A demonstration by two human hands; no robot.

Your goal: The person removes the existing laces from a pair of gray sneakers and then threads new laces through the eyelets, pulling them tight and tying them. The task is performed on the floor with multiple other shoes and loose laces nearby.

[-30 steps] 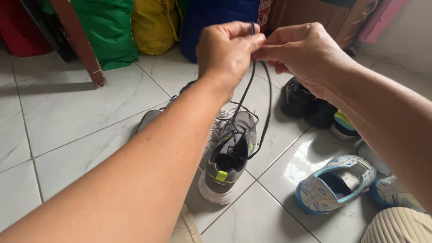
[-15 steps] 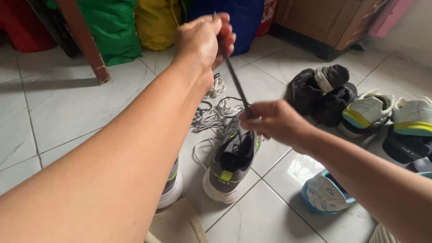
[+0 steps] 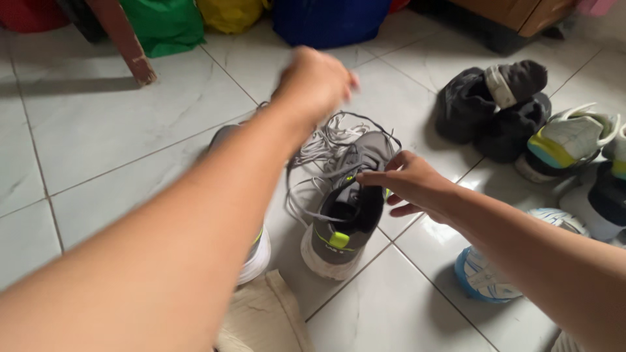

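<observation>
One cam only, up on the person's head. It looks down and fwd at the tile floor [image 3: 98, 150], close over both arms. The grey shoe [image 3: 344, 215] sits mid-pic.

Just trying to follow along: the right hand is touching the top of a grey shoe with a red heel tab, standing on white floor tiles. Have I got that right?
Nearly. The head view shows the right hand at the top of the grey shoe, which stands on white floor tiles, but its heel tab is yellow-green, not red.
</observation>
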